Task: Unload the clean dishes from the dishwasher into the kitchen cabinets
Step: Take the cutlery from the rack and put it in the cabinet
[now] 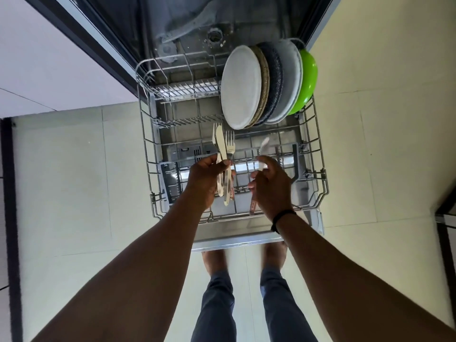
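The lower dishwasher rack (pixel 145 154) is pulled out over the open door. My left hand (pixel 204 178) grips a bunch of cutlery (pixel 223 149), two forks and a knife, tips pointing away from me. My right hand (pixel 271 186) holds a single blurred piece of cutlery (pixel 264 149) above the grey cutlery basket (pixel 170 183). Several plates (pixel 243 87) stand on edge at the rack's back right, with a green bowl (pixel 307 80) behind them.
The dishwasher tub (pixel 197 23) is open beyond the rack. The open door's front edge (pixel 234 240) lies just ahead of my bare feet. Pale floor tiles (pixel 74 181) spread on both sides. A dark cabinet edge (pixel 444 211) stands at the right.
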